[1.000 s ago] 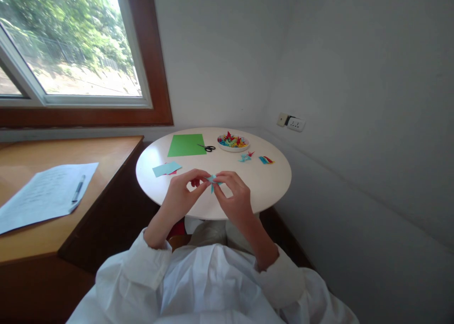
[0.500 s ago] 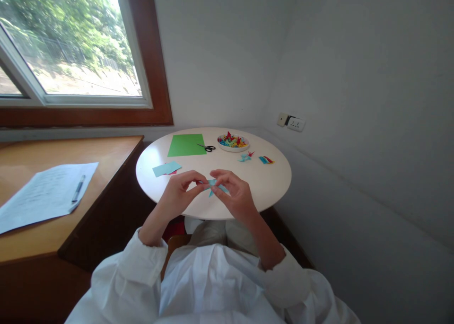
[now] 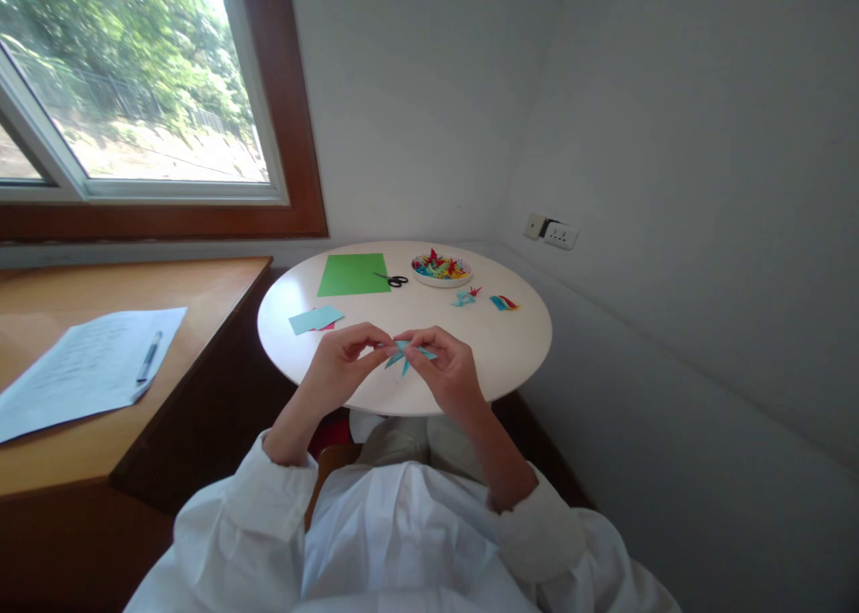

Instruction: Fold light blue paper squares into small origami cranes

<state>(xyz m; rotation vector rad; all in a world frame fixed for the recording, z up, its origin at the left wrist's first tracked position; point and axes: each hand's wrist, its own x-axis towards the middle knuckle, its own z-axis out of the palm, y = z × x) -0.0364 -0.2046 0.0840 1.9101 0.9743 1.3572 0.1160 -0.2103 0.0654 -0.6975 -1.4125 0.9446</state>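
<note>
A small light blue paper crane [image 3: 405,366] is pinched between my two hands above the near part of the round table. My left hand [image 3: 344,366] grips its left side with thumb and forefinger. My right hand [image 3: 446,368] pinches it from the right, the fingertips of both hands close together. Narrow folded points stick out below and to the right of the fingers; its upper part is partly hidden. Farther back lie a light blue folded crane [image 3: 463,299] and a small red one [image 3: 475,291].
On the white table [image 3: 516,344] are a green sheet [image 3: 352,275], black-handled scissors [image 3: 397,281], light blue paper pieces [image 3: 315,319], a bowl [image 3: 441,282] of colourful folded paper and a colourful folded stack [image 3: 504,302]. A wooden desk [image 3: 221,300] at left bears a written sheet [image 3: 80,362] and a pen [image 3: 148,357].
My right fingers have closed in on the blue crane and moved nearer my left fingertips. The crane has turned a little, showing more of its lower points. My left hand is almost still.
</note>
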